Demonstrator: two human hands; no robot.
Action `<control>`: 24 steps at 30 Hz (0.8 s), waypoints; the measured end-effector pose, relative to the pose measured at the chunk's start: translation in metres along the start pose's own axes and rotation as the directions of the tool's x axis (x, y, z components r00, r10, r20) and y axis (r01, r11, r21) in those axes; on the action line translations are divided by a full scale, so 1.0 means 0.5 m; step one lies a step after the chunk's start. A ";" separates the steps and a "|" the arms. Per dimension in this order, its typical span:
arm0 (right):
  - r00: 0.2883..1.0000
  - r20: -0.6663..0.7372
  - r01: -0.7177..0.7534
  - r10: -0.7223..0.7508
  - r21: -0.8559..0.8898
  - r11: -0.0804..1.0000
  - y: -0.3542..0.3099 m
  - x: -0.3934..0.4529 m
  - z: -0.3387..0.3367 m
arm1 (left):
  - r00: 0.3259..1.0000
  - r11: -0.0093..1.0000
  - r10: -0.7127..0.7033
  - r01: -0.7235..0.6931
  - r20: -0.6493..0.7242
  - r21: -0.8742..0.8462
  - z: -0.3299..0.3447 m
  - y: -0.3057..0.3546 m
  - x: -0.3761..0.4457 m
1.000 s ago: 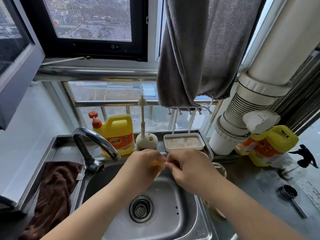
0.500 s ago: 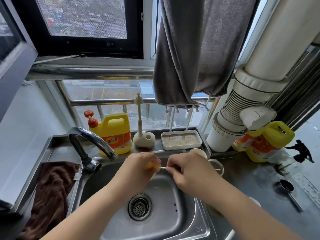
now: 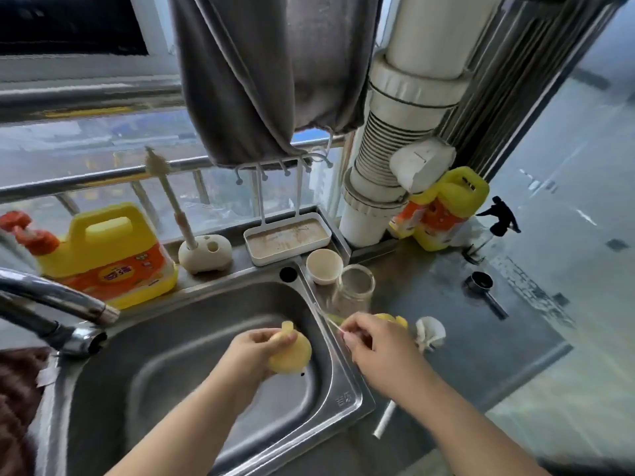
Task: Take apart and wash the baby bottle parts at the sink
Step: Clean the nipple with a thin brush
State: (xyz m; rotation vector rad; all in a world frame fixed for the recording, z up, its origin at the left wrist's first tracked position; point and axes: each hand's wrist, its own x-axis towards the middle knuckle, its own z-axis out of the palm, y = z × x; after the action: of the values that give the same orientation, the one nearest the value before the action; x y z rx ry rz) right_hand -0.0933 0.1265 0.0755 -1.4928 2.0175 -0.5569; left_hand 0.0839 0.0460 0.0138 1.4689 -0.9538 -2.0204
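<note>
Holding a yellow bottle cap [image 3: 290, 352] over the sink [image 3: 192, 365], my left hand [image 3: 256, 352] curls around it. My right hand [image 3: 374, 341] pinches a thin straw [image 3: 330, 320] above the sink's right rim. Just beyond, on the desk [image 3: 481, 338], stand a clear bottle [image 3: 354, 290] and a small cup [image 3: 324, 266]; a white part [image 3: 430, 333] lies near.

Brushed steel sink [image 3: 192, 383], shiny chrome faucet [image 3: 58, 304], glossy yellow plastic detergent jug [image 3: 110, 255], clear glass jar [image 3: 354, 286], soft grey cloth [image 3: 275, 70]
</note>
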 end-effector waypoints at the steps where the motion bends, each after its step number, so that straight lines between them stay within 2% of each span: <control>1: 0.999 -0.005 -0.049 0.049 0.025 0.998 0.024 -0.004 0.001 | 1.000 1.000 -0.025 0.025 0.016 0.017 0.016 -0.013 0.009; 4: 0.978 0.002 -0.207 0.209 0.113 0.972 0.089 -0.019 0.000 | 0.997 0.997 -0.064 0.061 0.048 0.055 0.055 -0.038 0.031; 8: 0.914 0.014 -0.393 0.405 0.272 0.878 0.165 -0.041 0.005 | 0.985 0.987 -0.143 0.134 0.100 0.092 0.094 -0.055 0.058; 14: 0.801 -0.063 -0.521 0.596 0.416 0.745 0.224 -0.052 0.016 | 0.968 0.977 -0.209 0.200 0.140 0.072 0.138 -0.074 0.076; 17: 0.810 -0.010 -0.522 0.586 0.441 0.730 0.222 -0.049 0.022 | 0.968 0.977 -0.211 0.206 0.134 0.047 0.132 -0.073 0.080; 20: 0.875 0.076 -0.469 0.478 0.376 0.799 0.189 -0.029 0.033 | 0.976 0.983 -0.185 0.185 0.116 0.013 0.105 -0.065 0.081; 24: 0.932 0.115 -0.361 0.342 0.290 0.886 0.133 0.020 0.049 | 0.991 0.991 -0.123 0.125 0.047 -0.055 0.039 -0.047 0.074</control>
State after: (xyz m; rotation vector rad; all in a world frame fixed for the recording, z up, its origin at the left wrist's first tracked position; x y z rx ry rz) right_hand -0.1274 0.1363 0.0132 -0.9201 1.9828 -0.6273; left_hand 0.0541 0.0399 -0.0236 1.4923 -0.8326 -2.1581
